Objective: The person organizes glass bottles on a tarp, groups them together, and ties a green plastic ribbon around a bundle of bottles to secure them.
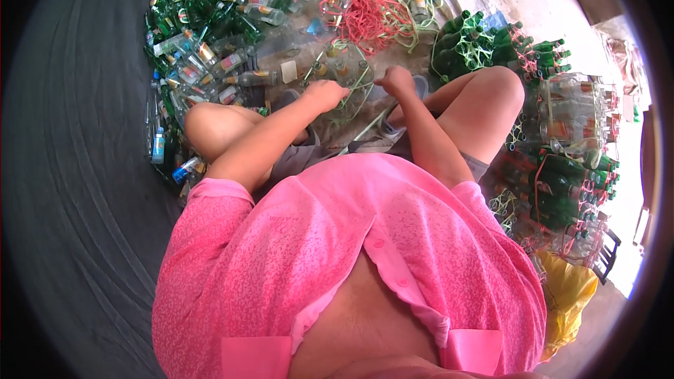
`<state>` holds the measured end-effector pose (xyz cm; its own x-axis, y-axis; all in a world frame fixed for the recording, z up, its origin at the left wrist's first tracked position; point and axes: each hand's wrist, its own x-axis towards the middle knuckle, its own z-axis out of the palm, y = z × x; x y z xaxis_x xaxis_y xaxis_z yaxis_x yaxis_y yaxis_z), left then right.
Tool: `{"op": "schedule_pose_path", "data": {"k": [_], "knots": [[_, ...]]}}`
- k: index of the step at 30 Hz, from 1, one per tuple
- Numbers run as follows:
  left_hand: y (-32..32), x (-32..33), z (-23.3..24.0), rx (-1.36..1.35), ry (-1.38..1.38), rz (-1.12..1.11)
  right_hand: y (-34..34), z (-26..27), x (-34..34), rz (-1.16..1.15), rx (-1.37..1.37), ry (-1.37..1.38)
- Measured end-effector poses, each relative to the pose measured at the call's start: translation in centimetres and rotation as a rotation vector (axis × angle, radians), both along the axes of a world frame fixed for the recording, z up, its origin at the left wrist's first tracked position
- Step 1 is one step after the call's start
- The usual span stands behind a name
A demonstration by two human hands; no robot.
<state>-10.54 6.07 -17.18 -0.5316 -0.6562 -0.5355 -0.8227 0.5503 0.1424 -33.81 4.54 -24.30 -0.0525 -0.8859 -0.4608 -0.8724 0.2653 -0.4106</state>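
Between my knees stands a group of clear glass bottles (pixel 341 69), upright and close together, with pale green plastic twine (pixel 363 84) running over and around them. My left hand (pixel 327 95), on the near left side of the group, has its fingers closed on the twine. At the right of the bottles, my right hand (pixel 396 81) is closed on another part of the same twine, which stretches between the two hands. Loose twine trails down towards my lap. A tangle of red twine (pixel 371 18) lies just beyond the bottles.
A heap of loose green and clear bottles (pixel 210 26) fills the far left. Tied bundles of green bottles (pixel 463 45) and clear bottles (pixel 571 113) stand at the right. A yellow plastic bag (pixel 568 295) lies at the lower right, and dark cloth (pixel 79 168) covers the left side.
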Motion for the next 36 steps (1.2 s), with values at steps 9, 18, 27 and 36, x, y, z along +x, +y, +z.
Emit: {"op": "schedule_pose_path", "data": {"k": [9,18,27,36], "knots": [[-0.3,0.1,-0.1,-0.084,0.030,0.026,0.9,-3.5,1.8,0.228,-0.022,-0.026],[-0.9,1.9,1.4,-0.050,0.017,0.031,2.0,-6.5,4.0,0.216,-0.043,-0.200],[-2.1,6.0,-2.5,0.233,0.723,0.246,2.4,-7.4,5.8,0.213,0.018,-0.283],[-2.1,5.8,-1.0,0.777,0.677,0.804,2.4,-7.1,6.6,0.283,0.050,-0.378]]}}
